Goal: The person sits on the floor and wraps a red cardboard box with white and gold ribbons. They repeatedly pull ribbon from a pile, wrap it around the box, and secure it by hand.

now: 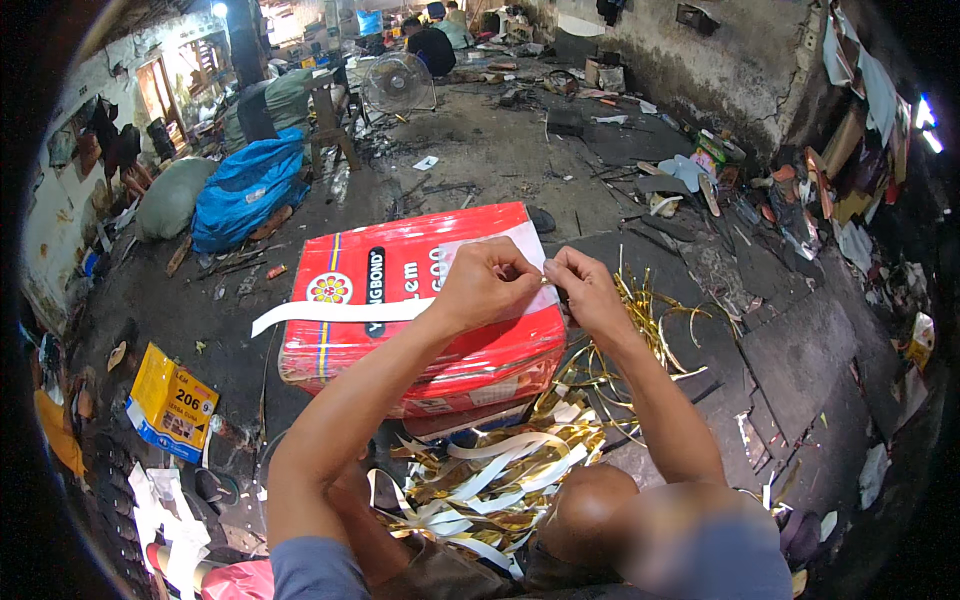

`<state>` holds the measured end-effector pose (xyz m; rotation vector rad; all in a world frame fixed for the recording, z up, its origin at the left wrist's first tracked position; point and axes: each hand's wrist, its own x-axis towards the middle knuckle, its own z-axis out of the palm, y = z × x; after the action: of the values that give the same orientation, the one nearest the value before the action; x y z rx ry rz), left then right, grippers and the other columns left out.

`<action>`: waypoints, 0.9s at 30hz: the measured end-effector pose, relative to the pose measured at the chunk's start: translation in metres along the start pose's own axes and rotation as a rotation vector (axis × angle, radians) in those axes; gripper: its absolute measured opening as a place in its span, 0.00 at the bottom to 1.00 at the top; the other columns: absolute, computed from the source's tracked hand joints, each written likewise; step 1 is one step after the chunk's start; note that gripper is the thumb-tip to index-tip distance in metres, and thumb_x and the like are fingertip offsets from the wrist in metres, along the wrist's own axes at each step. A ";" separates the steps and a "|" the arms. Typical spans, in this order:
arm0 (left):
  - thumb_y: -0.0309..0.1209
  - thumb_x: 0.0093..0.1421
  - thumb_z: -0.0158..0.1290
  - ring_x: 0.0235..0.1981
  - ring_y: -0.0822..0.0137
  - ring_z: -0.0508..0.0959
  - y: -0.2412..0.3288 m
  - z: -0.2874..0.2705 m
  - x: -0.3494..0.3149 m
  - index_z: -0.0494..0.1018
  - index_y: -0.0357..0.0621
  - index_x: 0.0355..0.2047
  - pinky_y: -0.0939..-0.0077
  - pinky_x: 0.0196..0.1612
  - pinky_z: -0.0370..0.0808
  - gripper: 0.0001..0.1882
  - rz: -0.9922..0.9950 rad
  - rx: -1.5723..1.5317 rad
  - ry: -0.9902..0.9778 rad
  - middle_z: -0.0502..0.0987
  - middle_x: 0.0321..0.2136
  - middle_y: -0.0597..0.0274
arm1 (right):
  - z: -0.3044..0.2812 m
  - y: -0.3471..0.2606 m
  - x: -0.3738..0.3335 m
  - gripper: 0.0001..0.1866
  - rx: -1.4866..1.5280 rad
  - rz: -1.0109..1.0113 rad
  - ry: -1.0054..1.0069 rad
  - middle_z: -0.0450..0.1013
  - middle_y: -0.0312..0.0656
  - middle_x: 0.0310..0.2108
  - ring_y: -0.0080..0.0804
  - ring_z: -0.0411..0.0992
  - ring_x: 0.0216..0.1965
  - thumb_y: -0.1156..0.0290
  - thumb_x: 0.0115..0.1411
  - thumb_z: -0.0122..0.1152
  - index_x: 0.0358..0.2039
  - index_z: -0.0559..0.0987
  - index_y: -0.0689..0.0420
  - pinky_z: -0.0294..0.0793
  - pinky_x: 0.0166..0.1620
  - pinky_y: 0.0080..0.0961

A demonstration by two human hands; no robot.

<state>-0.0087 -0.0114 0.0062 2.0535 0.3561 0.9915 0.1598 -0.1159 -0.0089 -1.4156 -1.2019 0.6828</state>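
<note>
A red cardboard box [330,262] stands in front of me, its top wrapped in shiny clear film. Above its right end, my left hand [492,282] and my right hand [588,290] meet fingertip to fingertip, both closed in a pinch. A tiny gold-coloured bit shows between them; its full shape is hidden by the fingers. Across the box top lies a white strip [350,312], its left end overhanging the edge and its right part passing behind my left forearm. Thin gold strips [650,318] spread beside my right hand and wrist.
A heap of gold and white strips [500,480] lies between the box and my legs. To the left are a yellow carton [175,402], a blue sack [250,190] and a pale green sack [175,200]. Further off stand a fan [398,82] and a seated person [432,50]. Scraps litter the dark floor.
</note>
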 end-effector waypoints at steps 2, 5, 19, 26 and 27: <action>0.28 0.56 0.64 0.26 0.76 0.78 0.002 0.000 -0.003 0.81 0.35 0.26 0.77 0.29 0.74 0.07 -0.019 0.031 0.011 0.81 0.24 0.63 | 0.006 -0.009 -0.008 0.13 0.393 0.235 -0.024 0.62 0.23 0.19 0.12 0.54 0.13 0.58 0.72 0.60 0.31 0.73 0.48 0.50 0.14 0.16; 0.27 0.56 0.64 0.27 0.77 0.79 0.002 0.002 0.002 0.81 0.35 0.26 0.78 0.30 0.75 0.07 -0.103 -0.031 -0.013 0.81 0.24 0.62 | 0.006 0.003 -0.010 0.14 0.742 0.420 -0.040 0.59 0.23 0.20 0.11 0.50 0.12 0.59 0.71 0.61 0.29 0.70 0.46 0.47 0.14 0.15; 0.27 0.52 0.63 0.24 0.70 0.80 -0.007 0.018 0.008 0.81 0.34 0.25 0.72 0.29 0.76 0.06 0.013 -0.120 0.098 0.82 0.22 0.54 | -0.012 -0.031 0.046 0.32 -0.473 0.096 0.050 0.79 0.47 0.29 0.43 0.78 0.28 0.40 0.68 0.55 0.30 0.80 0.63 0.76 0.34 0.40; 0.27 0.53 0.62 0.26 0.72 0.80 -0.006 0.009 0.002 0.83 0.36 0.26 0.74 0.31 0.77 0.05 -0.027 -0.061 0.085 0.82 0.24 0.58 | 0.005 0.014 0.048 0.21 -0.453 -0.046 0.199 0.77 0.64 0.29 0.59 0.79 0.34 0.60 0.67 0.56 0.30 0.80 0.68 0.72 0.39 0.46; 0.27 0.55 0.62 0.27 0.74 0.80 -0.005 0.009 0.002 0.83 0.36 0.27 0.75 0.33 0.77 0.05 -0.046 -0.054 0.070 0.82 0.24 0.61 | 0.007 0.029 0.050 0.21 -0.383 -0.018 0.204 0.77 0.63 0.29 0.57 0.78 0.33 0.60 0.68 0.56 0.30 0.80 0.68 0.72 0.39 0.46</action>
<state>-0.0005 -0.0116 0.0000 1.9569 0.4073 1.0358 0.1783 -0.0636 -0.0275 -1.7419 -1.2225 0.2927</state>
